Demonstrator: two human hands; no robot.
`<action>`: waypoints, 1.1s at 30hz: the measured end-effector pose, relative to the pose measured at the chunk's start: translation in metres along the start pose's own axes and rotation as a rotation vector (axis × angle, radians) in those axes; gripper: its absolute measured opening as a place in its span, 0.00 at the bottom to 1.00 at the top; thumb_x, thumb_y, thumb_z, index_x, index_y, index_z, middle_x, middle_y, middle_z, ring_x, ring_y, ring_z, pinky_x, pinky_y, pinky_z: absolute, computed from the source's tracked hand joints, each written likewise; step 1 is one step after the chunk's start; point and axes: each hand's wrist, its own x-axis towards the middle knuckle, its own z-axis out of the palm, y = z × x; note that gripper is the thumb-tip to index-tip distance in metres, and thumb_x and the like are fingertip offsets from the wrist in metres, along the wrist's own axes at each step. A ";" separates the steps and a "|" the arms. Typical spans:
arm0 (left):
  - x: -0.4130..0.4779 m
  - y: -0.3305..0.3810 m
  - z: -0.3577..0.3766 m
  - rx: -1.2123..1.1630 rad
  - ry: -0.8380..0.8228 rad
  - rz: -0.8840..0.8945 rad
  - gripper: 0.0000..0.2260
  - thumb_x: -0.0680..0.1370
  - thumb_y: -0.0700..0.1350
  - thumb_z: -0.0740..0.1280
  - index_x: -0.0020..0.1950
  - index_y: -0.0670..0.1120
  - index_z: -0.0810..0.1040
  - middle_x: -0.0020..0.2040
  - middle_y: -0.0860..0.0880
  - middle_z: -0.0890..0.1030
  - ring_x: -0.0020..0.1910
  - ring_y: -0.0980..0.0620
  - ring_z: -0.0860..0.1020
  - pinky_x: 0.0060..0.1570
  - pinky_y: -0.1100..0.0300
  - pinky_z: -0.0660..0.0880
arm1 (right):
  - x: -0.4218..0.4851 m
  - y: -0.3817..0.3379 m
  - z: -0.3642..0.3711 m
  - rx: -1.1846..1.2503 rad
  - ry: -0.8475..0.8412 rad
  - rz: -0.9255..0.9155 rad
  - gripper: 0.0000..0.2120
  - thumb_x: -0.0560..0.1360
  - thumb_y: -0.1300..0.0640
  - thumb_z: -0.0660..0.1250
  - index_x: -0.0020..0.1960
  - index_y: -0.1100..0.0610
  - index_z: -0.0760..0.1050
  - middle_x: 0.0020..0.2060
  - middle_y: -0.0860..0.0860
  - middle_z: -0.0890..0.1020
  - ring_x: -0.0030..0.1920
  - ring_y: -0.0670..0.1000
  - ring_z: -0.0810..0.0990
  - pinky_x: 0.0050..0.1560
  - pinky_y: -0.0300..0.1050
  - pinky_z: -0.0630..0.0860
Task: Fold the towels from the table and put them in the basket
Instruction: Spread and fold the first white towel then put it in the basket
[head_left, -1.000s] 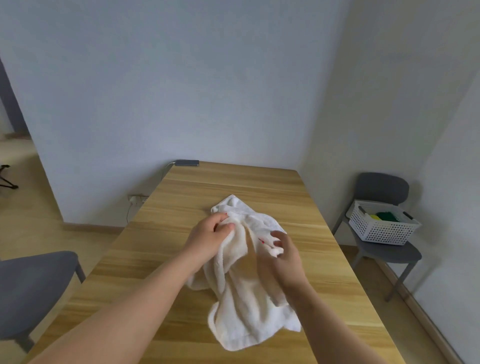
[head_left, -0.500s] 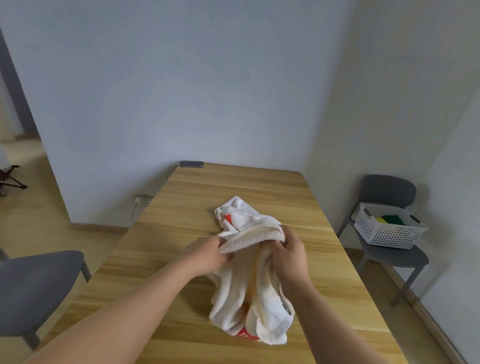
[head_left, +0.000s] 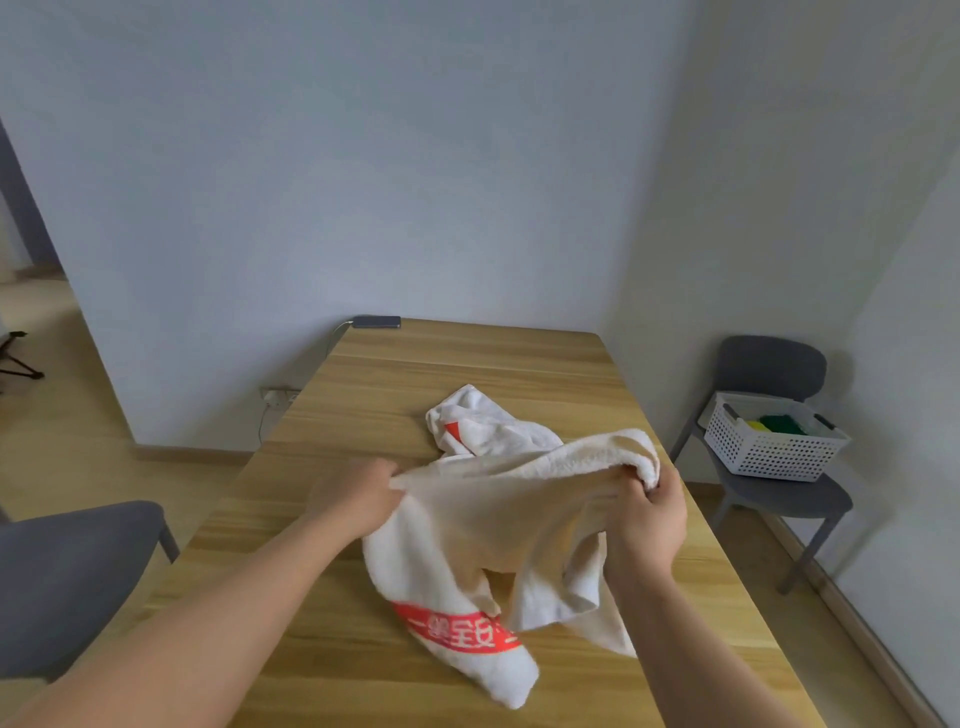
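A white towel with a red printed band hangs over the wooden table, stretched between both hands. My left hand pinches its top edge on the left. My right hand grips the bunched edge on the right. The towel's lower part droops onto the tabletop. More crumpled white towel cloth with a red patch lies just behind; I cannot tell whether it is a separate towel. The white perforated basket sits on a grey chair at the right, with green and yellow items inside.
The basket's grey chair stands against the right wall. Another grey chair is at the table's left side. A dark phone with a cable lies at the table's far edge. A tripod leg shows far left.
My hands have moved apart, pulling the bunched towel's top edge out wide. The red band on its lower part now shows fully.
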 end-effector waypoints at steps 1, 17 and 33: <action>0.004 -0.007 0.004 -0.084 0.071 -0.063 0.08 0.79 0.48 0.59 0.49 0.49 0.77 0.52 0.47 0.80 0.51 0.45 0.77 0.49 0.55 0.74 | 0.002 0.002 -0.002 0.002 0.025 0.003 0.07 0.74 0.66 0.53 0.41 0.59 0.69 0.33 0.49 0.71 0.34 0.49 0.67 0.35 0.42 0.65; -0.017 0.021 -0.044 -0.837 0.646 -0.174 0.13 0.74 0.41 0.60 0.32 0.44 0.60 0.30 0.47 0.60 0.30 0.50 0.58 0.30 0.57 0.54 | 0.014 -0.002 -0.017 0.191 -0.128 0.047 0.10 0.65 0.57 0.60 0.39 0.63 0.73 0.30 0.53 0.66 0.32 0.49 0.64 0.32 0.43 0.60; 0.009 0.009 0.129 -0.232 -0.323 0.084 0.30 0.76 0.50 0.63 0.76 0.50 0.56 0.75 0.48 0.57 0.74 0.49 0.59 0.68 0.54 0.64 | 0.018 0.101 -0.002 -0.859 -0.316 0.280 0.22 0.74 0.56 0.61 0.68 0.53 0.65 0.66 0.57 0.67 0.65 0.60 0.65 0.65 0.54 0.63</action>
